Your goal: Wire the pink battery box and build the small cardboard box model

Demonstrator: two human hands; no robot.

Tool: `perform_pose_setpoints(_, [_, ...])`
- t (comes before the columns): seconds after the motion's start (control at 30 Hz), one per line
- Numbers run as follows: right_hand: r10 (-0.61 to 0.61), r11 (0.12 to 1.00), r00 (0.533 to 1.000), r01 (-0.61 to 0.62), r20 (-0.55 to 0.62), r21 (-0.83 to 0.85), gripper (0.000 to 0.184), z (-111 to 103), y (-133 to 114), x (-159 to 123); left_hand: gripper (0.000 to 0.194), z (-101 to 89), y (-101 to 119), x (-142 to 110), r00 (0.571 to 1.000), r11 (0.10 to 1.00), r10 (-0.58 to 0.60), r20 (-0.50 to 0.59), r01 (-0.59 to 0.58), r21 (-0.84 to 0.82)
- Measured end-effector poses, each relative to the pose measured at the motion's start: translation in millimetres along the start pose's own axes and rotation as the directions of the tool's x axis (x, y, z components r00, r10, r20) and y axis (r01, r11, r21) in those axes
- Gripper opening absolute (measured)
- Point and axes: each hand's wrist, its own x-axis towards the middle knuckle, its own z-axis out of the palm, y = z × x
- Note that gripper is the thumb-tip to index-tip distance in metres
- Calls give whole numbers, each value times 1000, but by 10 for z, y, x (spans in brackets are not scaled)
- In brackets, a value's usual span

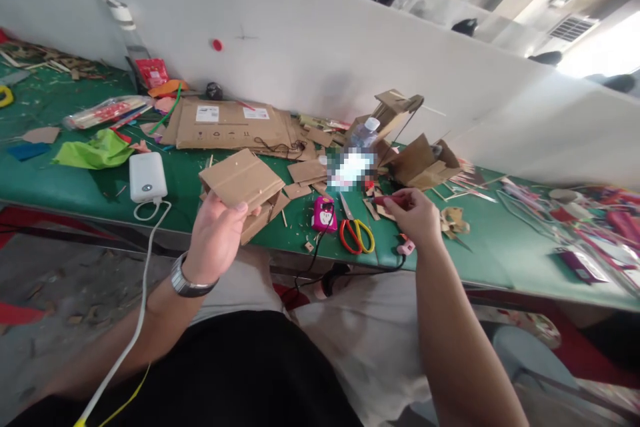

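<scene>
The left hand [216,240] has its grip tight on a cardboard box [243,180]. The right hand [419,217] is near the scissors [356,235]; I can't tell its grip.

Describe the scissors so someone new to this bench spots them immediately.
On the green tabletop, look along the near edge between the two hands. The scissors lie just right of the bright pink box, blades pointing away from the person. One handle loop is red-orange and the other yellow, unlike anything beside them.
</scene>
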Motion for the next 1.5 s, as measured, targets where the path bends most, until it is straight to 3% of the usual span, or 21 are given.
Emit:
perform_pose_setpoints(0.13, [60, 998, 996, -58, 70, -23, 32, 2, 250, -69, 24, 118, -12, 18, 998, 997, -65, 11, 65, -32])
perform_pose_setpoints(0.27, [84, 996, 993, -83, 81, -15, 32, 36, 297, -115, 18, 221, -14, -2, 997, 996, -81, 20, 82, -45])
perform_pose_setpoints(0.43, [105, 994, 989, -107, 103, 17, 32, 66, 358, -118, 36, 288, -52, -78, 996, 996, -86, 1, 86, -15])
perform_pose_setpoints(0.53, [119, 991, 988, -124, 101, 47, 37, 84, 370, -128, 29, 299, -71, -102, 994, 994, -104, 24, 105, -19])
perform_pose_setpoints(0.77, [2, 985, 978, -38, 208, 169, 31, 183, 228, -183, 14, 347, -150, -130, 991, 991, -133, 4, 133, -14])
perform_pose_setpoints(0.93, [-55, 985, 983, 25, 173, 172, 31, 207, 234, -154, 18, 449, -295, -161, 993, 991, -121, 1, 121, -48])
perform_pose_setpoints(1.13, [-71, 986, 979, 40, 192, 159, 31, 217, 261, -164, 17, 500, -390, -157, 991, 993, -100, 85, 104, -46])
perform_pose_setpoints(1.23, [-81, 986, 974, 48, 211, 157, 31, 220, 271, -176, 17, 418, -352, -226, 974, 985, -170, 146, 174, -17])
perform_pose_setpoints(1.33, [-84, 988, 973, 52, 217, 147, 30, 225, 300, -173, 28, 214, -312, -357, 950, 970, -235, 207, 214, 119])
perform_pose_setpoints(1.4, [-86, 988, 972, 55, 218, 144, 30, 235, 320, -168, 27, 22, -305, -450, 950, 955, -202, 237, 137, 262])
perform_pose_setpoints(1.5, [-95, 987, 972, 63, 216, 148, 30, 261, 333, -161, 18, -271, -314, -514, 972, 899, 25, 233, -124, 421])
